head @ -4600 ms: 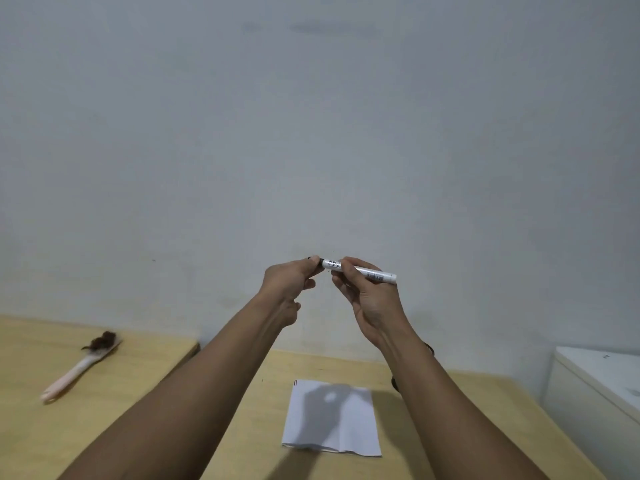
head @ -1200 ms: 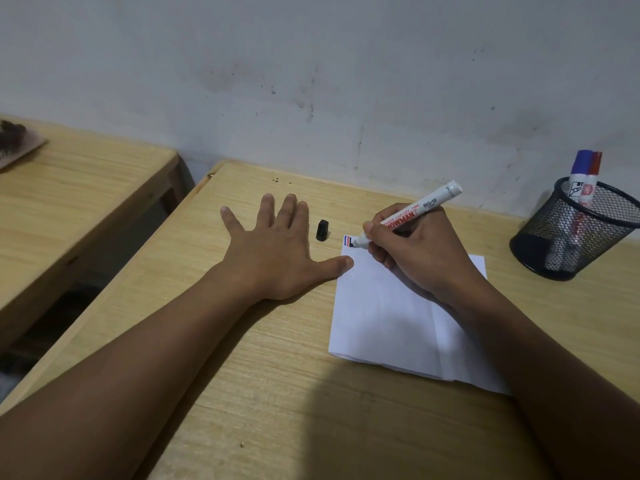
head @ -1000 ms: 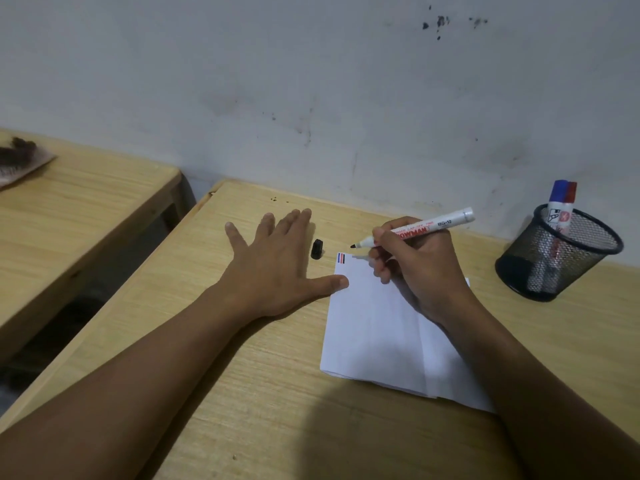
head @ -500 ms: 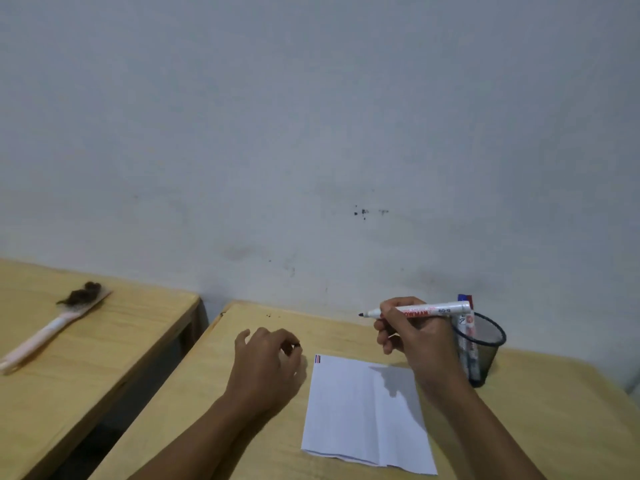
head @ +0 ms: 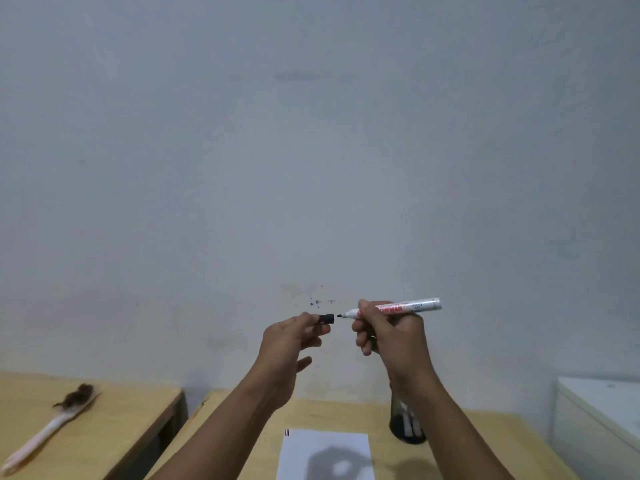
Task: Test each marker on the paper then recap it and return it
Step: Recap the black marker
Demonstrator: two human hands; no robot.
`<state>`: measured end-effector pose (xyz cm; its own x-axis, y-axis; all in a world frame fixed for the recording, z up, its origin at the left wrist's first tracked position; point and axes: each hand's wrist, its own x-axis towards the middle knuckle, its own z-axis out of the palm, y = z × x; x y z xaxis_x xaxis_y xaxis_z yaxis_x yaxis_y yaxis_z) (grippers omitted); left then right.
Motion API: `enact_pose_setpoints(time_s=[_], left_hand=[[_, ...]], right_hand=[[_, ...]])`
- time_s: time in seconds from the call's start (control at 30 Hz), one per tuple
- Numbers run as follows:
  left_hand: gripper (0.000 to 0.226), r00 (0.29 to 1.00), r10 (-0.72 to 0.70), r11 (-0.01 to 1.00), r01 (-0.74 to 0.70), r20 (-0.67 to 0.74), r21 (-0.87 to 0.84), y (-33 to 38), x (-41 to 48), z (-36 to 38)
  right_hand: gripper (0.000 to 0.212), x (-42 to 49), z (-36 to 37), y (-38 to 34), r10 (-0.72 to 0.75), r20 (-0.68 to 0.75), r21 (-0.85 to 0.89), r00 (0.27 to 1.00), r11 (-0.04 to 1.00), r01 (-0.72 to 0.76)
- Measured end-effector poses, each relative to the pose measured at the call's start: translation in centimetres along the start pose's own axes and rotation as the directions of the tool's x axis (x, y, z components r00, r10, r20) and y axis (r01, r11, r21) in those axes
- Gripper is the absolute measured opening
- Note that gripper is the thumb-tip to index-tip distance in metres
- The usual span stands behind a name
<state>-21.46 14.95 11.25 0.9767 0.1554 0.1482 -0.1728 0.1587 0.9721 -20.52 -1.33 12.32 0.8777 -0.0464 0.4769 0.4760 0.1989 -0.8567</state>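
Both hands are raised in front of the wall. My right hand (head: 388,332) grips a white marker (head: 410,306) with red lettering, held level with its bare black tip pointing left. My left hand (head: 291,339) pinches the small black cap (head: 326,319), its opening facing the tip across a small gap. Below on the wooden desk (head: 242,431) lies the white paper (head: 325,448) with short coloured strokes at its top left corner. The black mesh holder (head: 407,427), with markers inside, stands behind my right forearm and is mostly hidden.
A second wooden table (head: 114,420) stands to the left with a pale brush (head: 48,427) lying on it; a gap separates the two tables. A white cabinet (head: 602,410) is at the right edge. The grey wall is close behind.
My left hand picked the cap up off the desk and rose. My right hand lifted the marker from the paper. The two now face each other in the air, and the view tilted upward.
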Motion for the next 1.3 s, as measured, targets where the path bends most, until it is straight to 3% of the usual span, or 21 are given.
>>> enact_pose_setpoints(time_s=[0.33, 0.57, 0.7, 0.8, 0.9, 0.93, 1.0, 1.07, 1.17, 1.3], left_hand=[[0.027, 0.982, 0.144, 0.988, -0.15, 0.125, 0.036, 4.2, -3.3, 3.4], [0.018, 0.96, 0.076, 0.997, -0.072, 0.269, -0.025, 4.8, -3.6, 3.8], [0.012, 0.934, 0.304, 0.949, -0.314, 0.188, 0.021, 4.1, -3.5, 4.8], [0.012, 0.841, 0.519, 0.81, -0.541, 0.15, 0.227, 3.1, -2.7, 5.3], [0.011, 0.789, 0.602, 0.706, -0.597, 0.12, 0.382, 2.2, -1.7, 5.9], [0.01, 0.791, 0.605, 0.707, -0.585, 0.088, 0.397, 1.9, -1.3, 6.0], [0.01, 0.783, 0.62, 0.686, -0.57, 0.048, 0.452, 1.2, -0.1, 6.2], [0.01, 0.776, 0.625, 0.635, -0.568, 0.084, 0.524, 0.2, 1.0, 6.6], [0.01, 0.794, 0.583, 0.619, -0.573, 0.175, 0.537, -1.5, 2.3, 7.6], [0.026, 0.798, 0.557, 0.651, -0.591, 0.23, 0.476, -3.4, 3.9, 9.4]], right_hand=[[0.021, -1.5, -1.9, -5.2, -0.088, 0.033, -0.038, 0.996, 0.995, 0.089], [0.03, -1.6, -2.8, -6.0, -0.105, 0.054, -0.035, 0.993, 0.994, 0.107], [0.033, -1.1, -2.9, -5.6, -0.082, 0.02, -0.059, 0.996, 0.995, 0.083], [0.036, -0.6, -3.0, -4.8, -0.012, -0.02, -0.06, 1.0, 0.998, 0.011], [0.045, -0.1, -3.6, -3.6, 0.074, -0.077, -0.16, 0.994, 0.983, -0.086], [0.047, 0.1, -4.0, -3.0, 0.051, -0.121, -0.269, 0.991, 0.96, -0.083], [0.039, 0.5, -5.2, -1.5, -0.143, -0.19, -0.546, 0.971, 0.838, 0.017], [0.025, 0.8, -6.5, -0.2, -0.326, -0.057, -0.717, 0.944, 0.672, 0.189], [0.022, 1.7, -8.0, 1.9, -0.313, 0.171, -0.755, 0.934, 0.568, 0.329], [0.012, 3.7, -10.0, 4.5, -0.304, 0.139, -0.755, 0.943, 0.583, 0.299]])
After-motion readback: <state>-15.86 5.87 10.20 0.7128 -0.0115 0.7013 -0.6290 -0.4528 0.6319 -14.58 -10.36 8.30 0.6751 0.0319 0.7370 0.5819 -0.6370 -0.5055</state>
